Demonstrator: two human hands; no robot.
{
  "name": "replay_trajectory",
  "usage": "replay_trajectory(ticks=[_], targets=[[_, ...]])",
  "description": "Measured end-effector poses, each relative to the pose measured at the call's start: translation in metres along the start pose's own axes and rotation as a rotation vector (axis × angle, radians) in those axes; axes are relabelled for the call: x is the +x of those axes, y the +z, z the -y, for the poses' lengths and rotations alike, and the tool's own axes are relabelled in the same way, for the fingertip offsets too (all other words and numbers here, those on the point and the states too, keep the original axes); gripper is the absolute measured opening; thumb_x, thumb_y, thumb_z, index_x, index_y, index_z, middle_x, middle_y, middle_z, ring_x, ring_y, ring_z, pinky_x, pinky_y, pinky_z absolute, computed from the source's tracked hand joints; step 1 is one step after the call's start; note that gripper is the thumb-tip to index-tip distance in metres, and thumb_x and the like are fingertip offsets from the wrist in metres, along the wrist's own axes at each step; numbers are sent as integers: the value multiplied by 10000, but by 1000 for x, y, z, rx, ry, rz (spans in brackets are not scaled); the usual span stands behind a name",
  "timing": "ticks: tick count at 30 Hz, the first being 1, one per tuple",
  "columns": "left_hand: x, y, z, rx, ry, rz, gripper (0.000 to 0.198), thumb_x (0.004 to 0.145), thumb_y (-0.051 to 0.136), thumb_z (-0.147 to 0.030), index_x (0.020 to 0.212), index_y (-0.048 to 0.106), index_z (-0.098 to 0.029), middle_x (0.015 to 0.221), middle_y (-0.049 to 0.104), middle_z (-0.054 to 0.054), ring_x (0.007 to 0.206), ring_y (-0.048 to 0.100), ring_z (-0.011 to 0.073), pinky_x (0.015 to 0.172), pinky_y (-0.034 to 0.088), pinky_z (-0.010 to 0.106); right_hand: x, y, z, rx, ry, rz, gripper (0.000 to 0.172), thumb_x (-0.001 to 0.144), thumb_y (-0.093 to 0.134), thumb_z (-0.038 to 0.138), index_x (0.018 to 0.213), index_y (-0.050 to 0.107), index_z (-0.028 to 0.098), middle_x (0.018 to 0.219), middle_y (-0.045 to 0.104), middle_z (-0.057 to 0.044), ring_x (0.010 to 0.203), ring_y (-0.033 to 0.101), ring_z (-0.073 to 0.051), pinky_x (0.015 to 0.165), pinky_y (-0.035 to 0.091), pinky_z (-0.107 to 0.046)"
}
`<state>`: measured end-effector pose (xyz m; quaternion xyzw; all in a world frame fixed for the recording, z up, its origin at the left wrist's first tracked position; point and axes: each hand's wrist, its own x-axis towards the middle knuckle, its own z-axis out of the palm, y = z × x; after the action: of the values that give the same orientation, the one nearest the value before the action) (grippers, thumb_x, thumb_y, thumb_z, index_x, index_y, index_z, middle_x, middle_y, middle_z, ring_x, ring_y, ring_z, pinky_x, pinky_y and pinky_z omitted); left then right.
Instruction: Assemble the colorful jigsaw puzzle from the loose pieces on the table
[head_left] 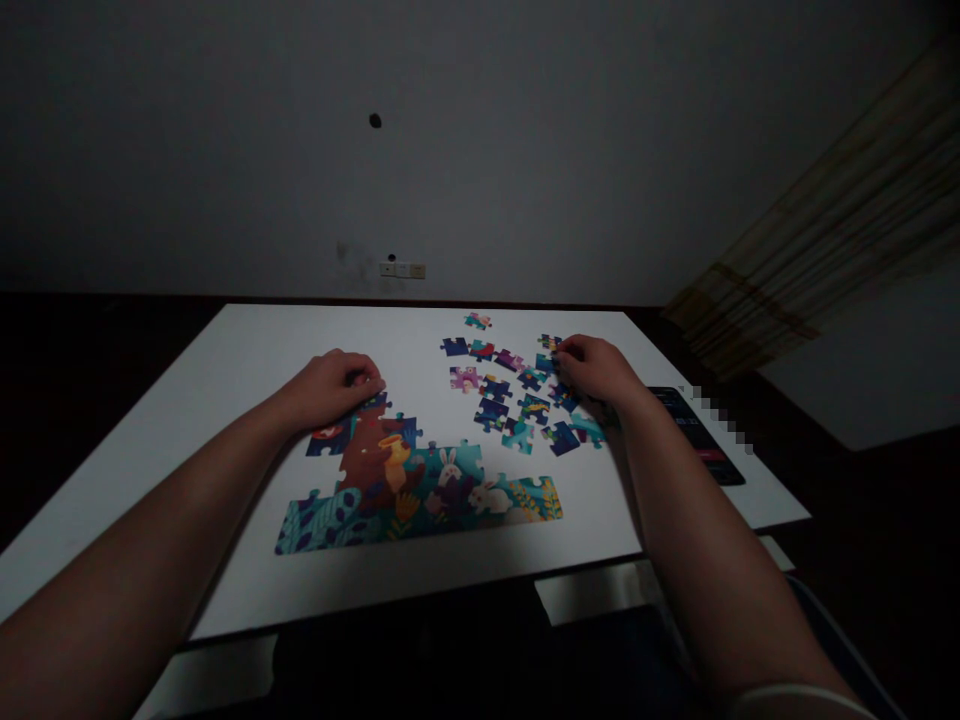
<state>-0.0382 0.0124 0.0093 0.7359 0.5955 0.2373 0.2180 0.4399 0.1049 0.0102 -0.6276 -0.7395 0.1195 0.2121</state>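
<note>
- Left hand [331, 390]: low over the upper edge of the assembled jigsaw section [390, 490], fingers [367, 378] curled inward and closed. Hold on a piece impossible to tell, contact area hidden.
- Right hand [592, 370]: at the far side of the loose pieces [510, 400], fingers [566, 350] bunched and pinched down among them. Grasped piece or empty pinch impossible to tell.
- Assembled section: flat on the white tabletop [187, 490], toward the front. Brown bear, rabbits and leaves in the picture; upper edge ragged, with open notches.
- Loose pieces: scattered to the right of the section, some touching, most apart. One stray piece [477, 321] close to the far edge of the tabletop.
- Dark tablet [694, 435]: just beside the right forearm [675, 520], partly blurred out.
- Risk: downward or sideways pressure from the left hand, with joints parting and the section's ragged edge breaking up.
- Risk: a careless sweep of the right hand, with neighbouring pieces sliding out of place and the stray piece going over the far edge.
- Risk: dim light and many similar dark blue pieces, so a wrong match and a forced, bent tab.
- Risk: a sideways swing of the right forearm, knocking the tablet.
</note>
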Motion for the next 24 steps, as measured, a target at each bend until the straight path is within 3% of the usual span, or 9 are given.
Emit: replay_trajectory(ticks=[7,16,24], targets=[[0,0,1,4,15,19,336,900,746,-592,850,844,-275,782,757,58,753,659,241,739,453,391,0,4,2,10,-33,31,200,1081,688,291,1149,866,233,1105,891,-127,967,815,-309,885,598,-411],[0,-2,1,-17,-16,57,338,900,752,-594,862,833,-268,787,753,63,736,655,239,721,444,388,0,6,2,18,-96,40,152,1061,701,271,1042,851,261,1097,890,-110,974,823,-319,913,620,-437],[0,-1,2,3,10,28,332,900,767,-591,855,839,-270,805,772,59,776,669,248,738,459,384,-1,5,3,16,-89,24,140,1062,716,286,1041,854,272,1095,893,-107,989,836,-320,933,636,-439]])
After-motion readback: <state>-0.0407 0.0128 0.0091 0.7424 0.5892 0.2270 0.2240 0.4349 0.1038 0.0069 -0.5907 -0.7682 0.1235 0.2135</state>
